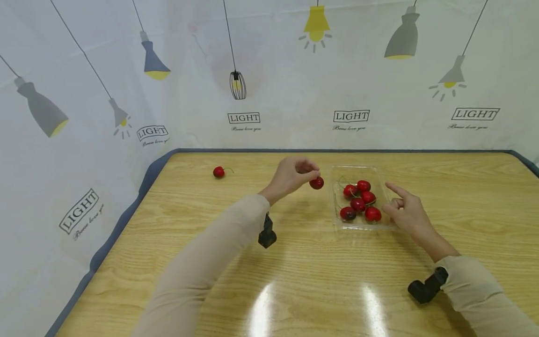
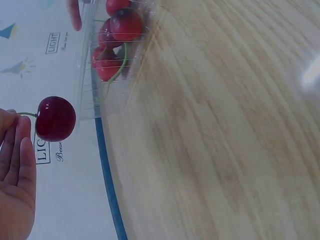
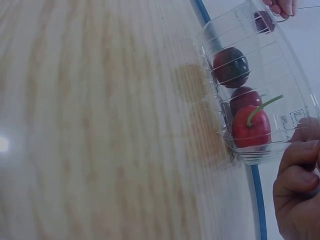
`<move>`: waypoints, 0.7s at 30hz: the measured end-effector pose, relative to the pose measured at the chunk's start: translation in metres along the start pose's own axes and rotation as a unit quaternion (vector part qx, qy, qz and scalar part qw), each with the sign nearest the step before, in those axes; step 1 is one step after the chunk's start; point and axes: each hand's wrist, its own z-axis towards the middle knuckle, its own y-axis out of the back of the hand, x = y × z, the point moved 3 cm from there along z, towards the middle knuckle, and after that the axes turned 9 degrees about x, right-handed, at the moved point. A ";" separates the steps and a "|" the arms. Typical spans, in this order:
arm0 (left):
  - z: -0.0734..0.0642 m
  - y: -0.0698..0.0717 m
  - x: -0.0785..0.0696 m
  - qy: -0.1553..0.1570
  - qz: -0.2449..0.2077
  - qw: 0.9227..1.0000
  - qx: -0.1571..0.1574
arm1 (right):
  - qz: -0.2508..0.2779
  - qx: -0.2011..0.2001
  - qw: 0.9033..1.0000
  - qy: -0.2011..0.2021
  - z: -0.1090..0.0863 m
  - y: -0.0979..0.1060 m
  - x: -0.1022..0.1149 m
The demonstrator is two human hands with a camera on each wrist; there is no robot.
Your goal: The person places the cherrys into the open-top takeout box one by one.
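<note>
My left hand pinches a dark red cherry by its green stem, holding it up just left of a clear plastic box. Several red cherries, some with stems, lie inside the box. At the box's right side is my right hand, its thumb and curled fingers gripping the rim while the index finger points out along the edge. The right wrist view shows those curled fingers at the corner of the box, close to a bright red cherry with its stem up.
One more cherry with a stem lies on the wooden table toward the back left. Behind the table hangs a white cloth printed with lamps. A black wrist camera sits at each sleeve.
</note>
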 end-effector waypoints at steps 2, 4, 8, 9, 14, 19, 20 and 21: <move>0.003 -0.001 -0.003 -0.005 0.002 1.000 -0.002 | -0.001 0.000 1.000 0.001 0.000 0.000 0.000; 0.005 -0.002 -0.007 -0.016 0.004 1.000 -0.004 | -0.002 0.000 1.000 0.001 0.000 0.001 0.000; 0.009 -0.004 -0.014 -0.037 0.007 0.999 -0.007 | -0.003 0.000 1.000 -0.002 -0.001 0.001 0.000; 0.009 -0.004 -0.016 -0.042 0.007 0.999 -0.008 | -0.004 0.000 1.000 -0.003 -0.001 0.001 0.000; 0.014 -0.007 -0.021 -0.065 0.011 0.998 -0.014 | -0.007 0.000 1.000 -0.005 -0.001 0.002 0.000; 0.017 -0.011 -0.023 -0.083 0.013 0.996 -0.014 | -0.004 0.001 1.000 -0.004 -0.001 0.001 0.000; 0.018 -0.012 -0.023 -0.084 0.012 0.996 -0.013 | -0.003 0.001 1.000 -0.004 -0.001 0.001 0.000; 0.018 -0.012 -0.023 -0.086 0.012 0.996 -0.013 | -0.002 0.001 1.000 -0.004 -0.001 0.001 0.001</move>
